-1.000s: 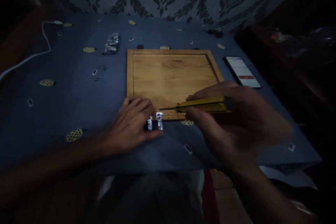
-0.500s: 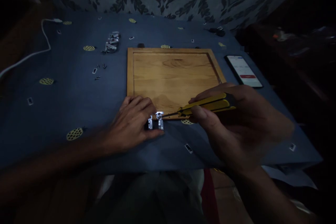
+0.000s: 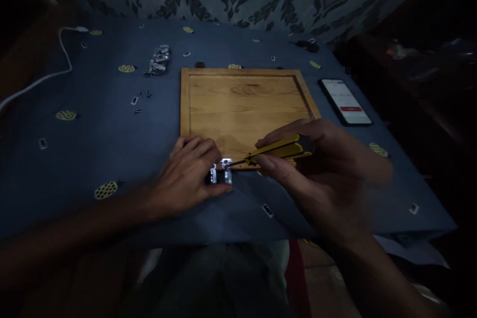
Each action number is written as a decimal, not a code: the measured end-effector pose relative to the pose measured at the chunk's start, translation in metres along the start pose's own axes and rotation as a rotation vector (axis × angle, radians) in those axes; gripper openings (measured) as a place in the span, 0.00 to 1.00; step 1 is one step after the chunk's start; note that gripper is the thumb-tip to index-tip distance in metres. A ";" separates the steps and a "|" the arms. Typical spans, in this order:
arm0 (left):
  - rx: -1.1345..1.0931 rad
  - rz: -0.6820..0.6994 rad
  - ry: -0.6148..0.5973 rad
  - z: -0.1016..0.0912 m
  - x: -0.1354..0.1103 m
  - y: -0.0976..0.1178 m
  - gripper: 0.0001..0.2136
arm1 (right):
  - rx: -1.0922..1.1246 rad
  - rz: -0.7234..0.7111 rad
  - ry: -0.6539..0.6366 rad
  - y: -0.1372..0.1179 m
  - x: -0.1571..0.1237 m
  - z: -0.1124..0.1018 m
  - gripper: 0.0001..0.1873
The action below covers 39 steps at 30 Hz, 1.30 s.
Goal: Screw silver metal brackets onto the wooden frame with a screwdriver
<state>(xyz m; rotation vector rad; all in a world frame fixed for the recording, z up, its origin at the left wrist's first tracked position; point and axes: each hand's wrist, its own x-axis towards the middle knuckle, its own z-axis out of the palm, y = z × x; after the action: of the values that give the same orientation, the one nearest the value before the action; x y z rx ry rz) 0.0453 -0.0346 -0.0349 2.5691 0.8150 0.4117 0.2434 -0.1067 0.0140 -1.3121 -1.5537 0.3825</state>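
A framed wooden panel (image 3: 246, 104) lies flat on the blue cloth. At its near edge sits a shiny metal hinge (image 3: 228, 176), partly hidden by my left hand (image 3: 188, 171). The fingers of that hand press on the panel's edge while the thumb stays below the metal, closed around the hinge. In my right hand (image 3: 331, 174) is a screwdriver (image 3: 281, 150) with a yellow and black handle, gripped between thumb and fingers. It slants down to the left, its tip touching the hinge, where the screw itself is too small to make out.
Several loose screws (image 3: 138, 110) lie left of the panel, with a pile of shiny metal pieces (image 3: 160, 59) behind them. A phone (image 3: 345, 102) rests to the right. A white cable (image 3: 66, 54) runs along the left, and a dark object (image 3: 311, 45) lies at the back.
My right hand has moved left with the screwdriver, whose handle sits closer to the hinge. My left hand, the hinge and the panel stay in place.
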 end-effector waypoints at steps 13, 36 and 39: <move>0.012 -0.001 0.007 0.001 -0.001 -0.001 0.18 | 0.018 -0.047 -0.152 -0.002 0.008 -0.016 0.06; 0.022 -0.003 0.021 0.002 -0.001 0.000 0.17 | -0.008 -0.066 -0.028 0.009 -0.002 -0.007 0.07; 0.021 0.007 0.035 0.003 -0.001 -0.001 0.16 | -0.006 -0.055 -0.027 0.009 -0.002 -0.008 0.06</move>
<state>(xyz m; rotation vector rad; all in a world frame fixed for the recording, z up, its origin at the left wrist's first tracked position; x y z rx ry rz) 0.0451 -0.0355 -0.0378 2.5913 0.8264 0.4534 0.2542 -0.1080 0.0095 -1.2705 -1.6112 0.3623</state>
